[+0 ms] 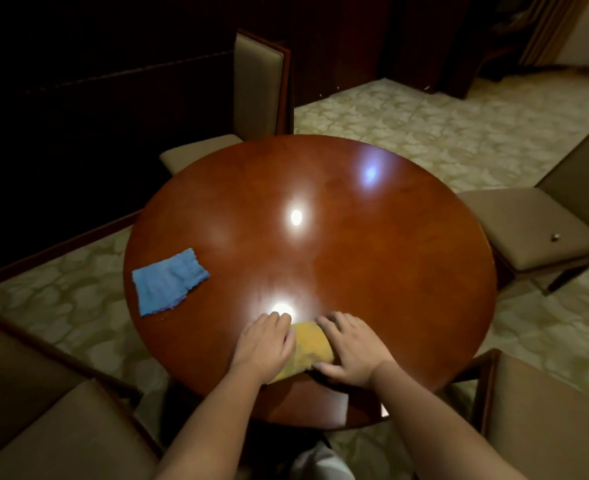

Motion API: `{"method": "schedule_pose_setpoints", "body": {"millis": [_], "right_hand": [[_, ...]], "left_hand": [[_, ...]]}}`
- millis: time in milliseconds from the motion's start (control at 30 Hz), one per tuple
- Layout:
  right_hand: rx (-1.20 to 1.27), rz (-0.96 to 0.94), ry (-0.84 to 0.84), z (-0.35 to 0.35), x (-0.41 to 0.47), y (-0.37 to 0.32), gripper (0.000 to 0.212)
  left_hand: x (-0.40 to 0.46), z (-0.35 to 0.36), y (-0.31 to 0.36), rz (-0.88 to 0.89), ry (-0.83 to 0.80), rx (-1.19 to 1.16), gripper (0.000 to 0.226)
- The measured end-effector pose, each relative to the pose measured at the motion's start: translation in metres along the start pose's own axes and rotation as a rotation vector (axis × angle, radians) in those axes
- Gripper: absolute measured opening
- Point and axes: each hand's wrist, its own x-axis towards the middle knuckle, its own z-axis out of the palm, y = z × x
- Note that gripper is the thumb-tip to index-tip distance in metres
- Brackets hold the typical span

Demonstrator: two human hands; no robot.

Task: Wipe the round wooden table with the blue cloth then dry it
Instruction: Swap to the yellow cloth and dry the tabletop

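Note:
The round wooden table (372, 258) fills the middle of the view, glossy with light reflections. A folded blue cloth (168, 280) lies flat near its left edge, untouched. A yellow cloth (308, 344) lies at the near edge between my hands. My left hand (263, 342) rests palm down on the yellow cloth's left side. My right hand (350, 351) presses flat on its right side, thumb at the cloth's lower corner. Both hands cover part of the cloth.
Padded chairs surround the table: one at the far side (251, 98), one at the right (535, 230), one near right (545, 417) and one near left (43, 410). Patterned carpet (424, 126) covers the floor. Dark wall panels stand at the back left.

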Motion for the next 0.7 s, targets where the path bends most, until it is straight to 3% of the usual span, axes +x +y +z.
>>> {"method": "schedule_pose_setpoints", "body": {"millis": [67, 167, 267, 400, 533, 700], "right_hand": [[0.007, 0.029, -0.065, -0.006, -0.007, 0.003, 0.090], [0.044, 0.101, -0.079, -0.011, -0.024, 0.006, 0.085], [0.072, 0.154, -0.142, -0.013, -0.031, 0.002, 0.076], [0.064, 0.221, -0.171, -0.022, -0.020, -0.008, 0.074], [0.161, 0.248, -0.143, -0.040, -0.014, -0.009, 0.058], [0.375, 0.434, -0.038, -0.065, 0.000, -0.007, 0.047]], "left_hand": [[-0.009, -0.006, -0.008, 0.102, -0.064, -0.016, 0.058], [-0.024, -0.016, -0.020, 0.242, -0.196, 0.045, 0.068], [-0.036, -0.023, -0.019, 0.235, -0.288, 0.085, 0.075], [-0.036, -0.018, -0.010, 0.212, -0.259, 0.134, 0.074], [-0.022, -0.031, -0.009, 0.067, -0.263, -0.140, 0.065], [0.001, -0.059, -0.012, -0.294, -0.159, -0.686, 0.041]]}}
